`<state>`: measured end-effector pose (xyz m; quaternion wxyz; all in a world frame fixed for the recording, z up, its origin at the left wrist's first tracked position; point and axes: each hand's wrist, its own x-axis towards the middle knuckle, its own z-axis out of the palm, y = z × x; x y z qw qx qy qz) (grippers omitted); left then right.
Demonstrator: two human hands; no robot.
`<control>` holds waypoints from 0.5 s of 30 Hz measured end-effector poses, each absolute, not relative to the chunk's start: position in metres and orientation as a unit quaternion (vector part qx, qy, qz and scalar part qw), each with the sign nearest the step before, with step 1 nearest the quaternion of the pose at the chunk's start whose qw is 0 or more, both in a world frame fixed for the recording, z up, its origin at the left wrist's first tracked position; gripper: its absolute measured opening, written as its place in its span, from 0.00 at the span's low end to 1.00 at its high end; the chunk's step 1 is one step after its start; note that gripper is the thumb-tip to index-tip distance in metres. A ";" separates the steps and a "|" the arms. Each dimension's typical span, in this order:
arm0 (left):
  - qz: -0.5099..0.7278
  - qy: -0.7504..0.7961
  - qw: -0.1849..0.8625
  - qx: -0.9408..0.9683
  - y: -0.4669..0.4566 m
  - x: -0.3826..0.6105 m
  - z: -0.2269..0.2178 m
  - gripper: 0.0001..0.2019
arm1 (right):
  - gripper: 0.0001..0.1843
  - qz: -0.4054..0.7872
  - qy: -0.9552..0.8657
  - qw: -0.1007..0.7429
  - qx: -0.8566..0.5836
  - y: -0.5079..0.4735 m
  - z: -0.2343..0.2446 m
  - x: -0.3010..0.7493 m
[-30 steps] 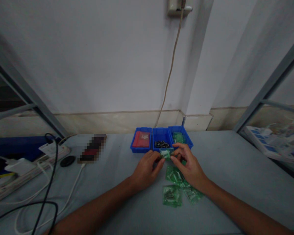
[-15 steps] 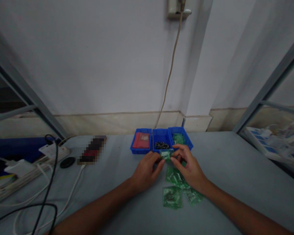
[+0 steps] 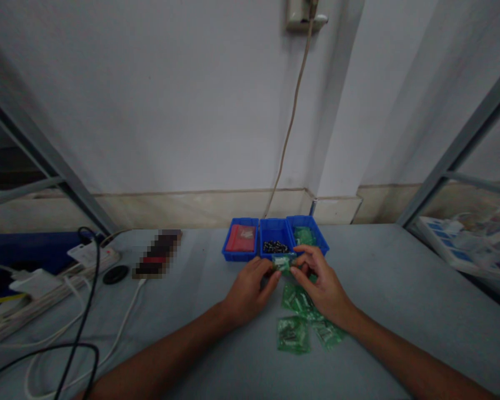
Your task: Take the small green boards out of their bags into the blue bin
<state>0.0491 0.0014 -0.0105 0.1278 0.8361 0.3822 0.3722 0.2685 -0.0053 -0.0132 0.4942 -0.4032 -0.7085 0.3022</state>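
Note:
Between my two hands is a small green plastic bag [image 3: 282,263], in front of the blue bins. My left hand [image 3: 249,293] pinches its left side, and my right hand [image 3: 321,284] grips its right side with thumb and fingers. Below my right hand lie several filled green bags [image 3: 292,334] on the table, partly covered by that hand. The middle blue bin [image 3: 274,228] holds small black and silver parts [image 3: 275,247]. More green bags [image 3: 304,236] sit in the right blue bin [image 3: 323,244].
The left blue bin [image 3: 240,257] contains a red packet [image 3: 238,239]. Farther left on the grey table [image 3: 183,355] are a blurred phone [image 3: 158,254], a black round lid [image 3: 115,274], a power strip [image 3: 45,297] and loose cables. Metal frames [image 3: 462,144] stand at both sides.
Both hands keep hold of the green bag in nearly the same place. The view has shifted very slightly.

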 end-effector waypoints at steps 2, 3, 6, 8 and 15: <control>0.372 0.382 0.129 0.836 0.001 0.050 -0.010 0.11 | 0.20 0.302 -0.709 0.493 -0.403 -0.005 -0.013 0.269; 0.370 0.382 0.130 0.836 0.001 0.050 -0.010 0.11 | 0.20 0.301 -0.710 0.492 -0.403 -0.005 -0.013 0.269; 0.366 0.385 0.136 0.836 0.001 0.050 -0.010 0.11 | 0.20 0.298 -0.712 0.492 -0.403 -0.004 -0.013 0.269; 0.367 0.386 0.136 0.835 0.001 0.050 -0.010 0.11 | 0.20 0.295 -0.712 0.494 -0.403 -0.004 -0.014 0.270; 0.377 0.377 0.123 0.837 0.002 0.050 -0.011 0.12 | 0.20 0.296 -0.713 0.493 -0.401 -0.004 -0.013 0.269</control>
